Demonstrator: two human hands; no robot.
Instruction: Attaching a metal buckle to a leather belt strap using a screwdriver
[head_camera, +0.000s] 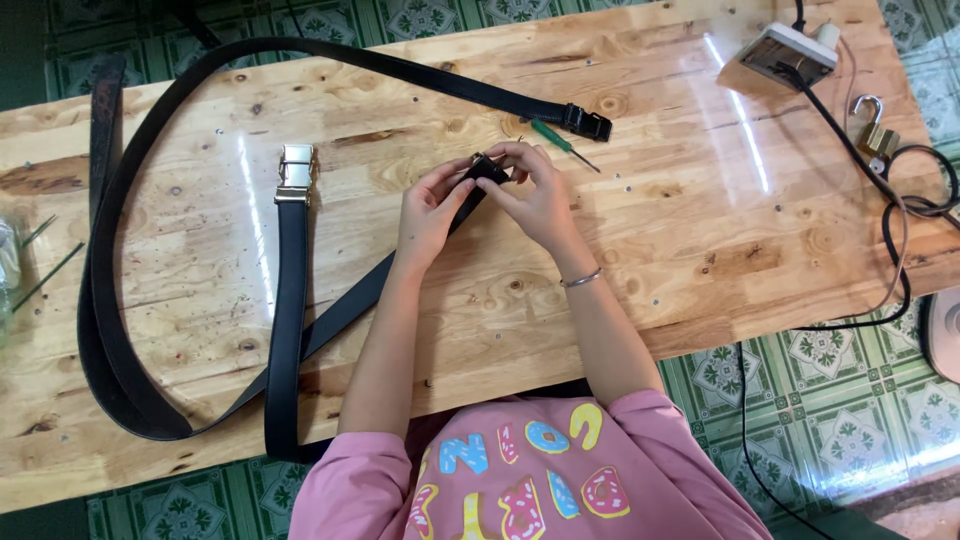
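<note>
My left hand (432, 205) and my right hand (535, 195) meet at the middle of the wooden table (700, 240), both pinching the end of a black belt (350, 300) with a small dark clasp piece (487, 168) on it. That belt runs down-left off the table edge. A second black belt (290, 300) with a silver buckle (295, 172) lies to the left. A long black belt (120, 200) loops around the table's left side and ends in a black clip (588, 122). A green-handled screwdriver (560, 143) lies just beyond my fingers.
A white power strip (790, 55) with a plug sits at the far right corner, its black cable (890, 230) trailing over the right edge. A brass padlock (876, 135) lies near it. Green patterned floor tiles surround the table.
</note>
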